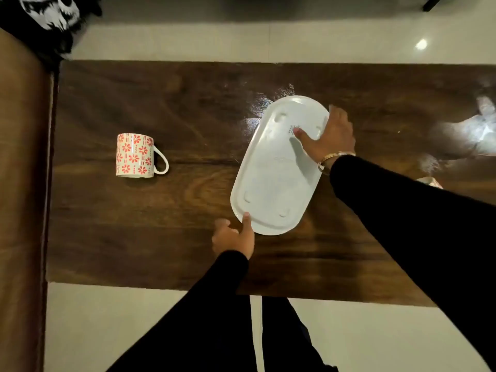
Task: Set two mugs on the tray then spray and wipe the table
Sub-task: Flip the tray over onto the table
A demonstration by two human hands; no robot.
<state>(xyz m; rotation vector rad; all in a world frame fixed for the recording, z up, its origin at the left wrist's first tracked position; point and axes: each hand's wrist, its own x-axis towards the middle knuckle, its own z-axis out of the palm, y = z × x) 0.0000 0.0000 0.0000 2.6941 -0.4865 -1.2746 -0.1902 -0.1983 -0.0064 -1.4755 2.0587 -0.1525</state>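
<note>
Standing at the near edge: a person in black sleeves (204,304) reaches both arms over a dark wooden table (134,237).
Left hand: the left hand (233,238) pinches the tray's near end, thumb flat on top of the rim and the other fingers curled beside and under the edge.
Tray: a white oval tray (271,178) sits slantwise over the middle of the table, with its near end to the left and its far end to the right. The upturned face bears four small pads near its corners and a printed mark. Whether it rests on the wood or is lifted cannot be told.
Right hand: the right hand (331,138) grips the tray's far right rim, thumb stretched across the upper face by the mark and fingers wrapped round the edge. A gold bangle (336,157) sits at the wrist.
Mug: a white mug (135,154) with red flowers is on the table well left of the tray, apart from both hands. Its handle points right and its side faces the camera; no opening shows.
Beyond the right sleeve: a pale patterned thing (429,181) peeks out, too hidden to name.
Table sheen: bright glare (467,132) lies on the right part.
Left side: brown furniture (21,170) stands at the table's end.
Far: pale floor (241,41), with a black-and-white cloth (45,20) in the far left corner.
</note>
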